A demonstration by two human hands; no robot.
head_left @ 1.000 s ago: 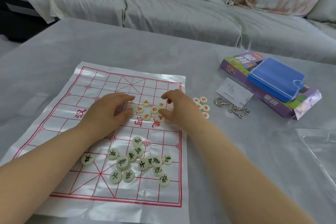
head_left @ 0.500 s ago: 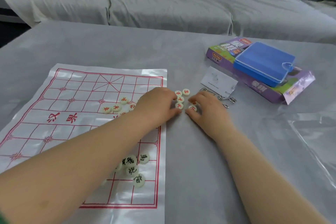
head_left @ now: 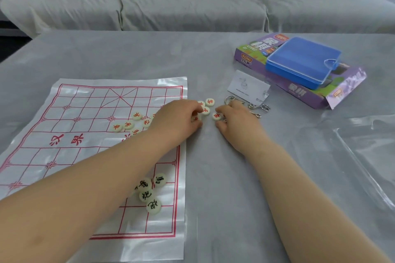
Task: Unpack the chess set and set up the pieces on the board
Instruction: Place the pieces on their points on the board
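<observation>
On the grey cloth-covered table (head_left: 128, 55), right of centre, one blue translucent plastic case (head_left: 303, 62) lies closed on top of one purple cardboard box (head_left: 299, 92); the contents of either cannot be seen. One clear plastic bag (head_left: 363, 145) lies flat at the right edge. One white card (head_left: 248, 86) and a set of metal wire rings (head_left: 253, 106) lie just beside the box.

One white glossy board sheet with a red grid (head_left: 85, 113) lies flat at the left. Its long axis runs from the person toward the grey-covered sofa (head_left: 192, 2), leaning slightly right; the crossed palace square is at the far end.

Round cream discs with red lettering (head_left: 136, 115): five fully visible on the sheet near its right edge, a sixth partly hidden by the left wrist, and five more on the cloth just beyond that edge. Round cream discs with black lettering (head_left: 153, 206): four visible on the near right part of the sheet, a fifth partly hidden under the left forearm. All lie flat, lettering up.

Left hand (head_left: 177, 117): fingers curled, thumb and fingertips closed round one off-sheet red disc. Right hand (head_left: 235, 119): fingers curled, index tip and thumb pinching another. Whether either disc is lifted cannot be determined.
</observation>
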